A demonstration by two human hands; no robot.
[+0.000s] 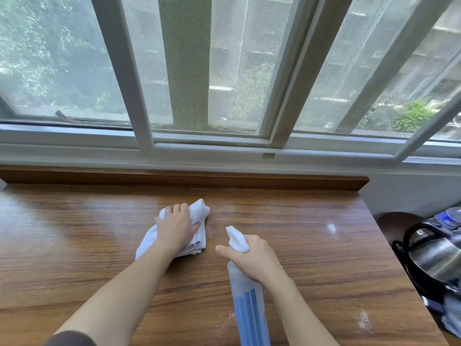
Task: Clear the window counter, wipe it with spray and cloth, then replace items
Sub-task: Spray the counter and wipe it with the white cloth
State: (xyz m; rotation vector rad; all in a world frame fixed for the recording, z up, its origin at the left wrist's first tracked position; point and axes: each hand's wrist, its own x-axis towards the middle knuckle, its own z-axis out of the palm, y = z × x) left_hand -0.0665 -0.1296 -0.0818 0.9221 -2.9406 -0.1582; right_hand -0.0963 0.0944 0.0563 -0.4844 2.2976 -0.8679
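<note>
The left hand point(177, 229) lies palm-down on the wooden bench point(311, 245) near its middle, fingers curled over a bunched white cloth point(197, 213) – its grip is clenched on the cloth, which touches the bench. Just beside it, the right hand point(252, 255) has its grip wrapped round the neck of a spray bottle point(247, 303) held above the bench – nozzle pointing toward the window point(224, 71), thumb stretched out to the left
</note>
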